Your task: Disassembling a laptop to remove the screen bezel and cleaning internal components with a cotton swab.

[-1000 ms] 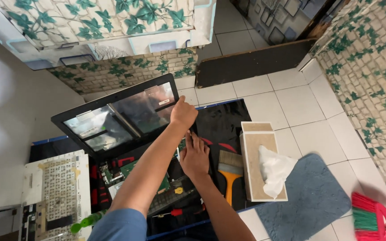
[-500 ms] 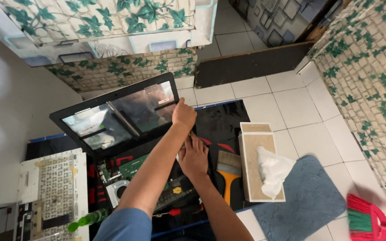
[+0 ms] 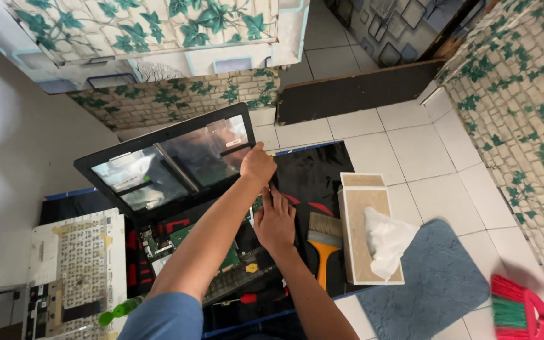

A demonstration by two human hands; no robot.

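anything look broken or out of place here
Yes: the laptop lies opened up on the black mat, circuit board bare. Its keyboard panel sits detached, underside up, to the side. The left hand holds the screen lid; the right hand rests on the base.

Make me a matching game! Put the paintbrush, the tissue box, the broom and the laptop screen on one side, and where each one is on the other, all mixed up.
Things:
1. paintbrush
2. tissue box
3. broom
4. laptop screen

Places:
A. bottom right corner of the view
B. held at its corner by the left hand
C. on the black mat, beside the right hand
D. on the white tiles, between mat and blue rug

Pairs: 1-C, 2-D, 3-A, 4-B
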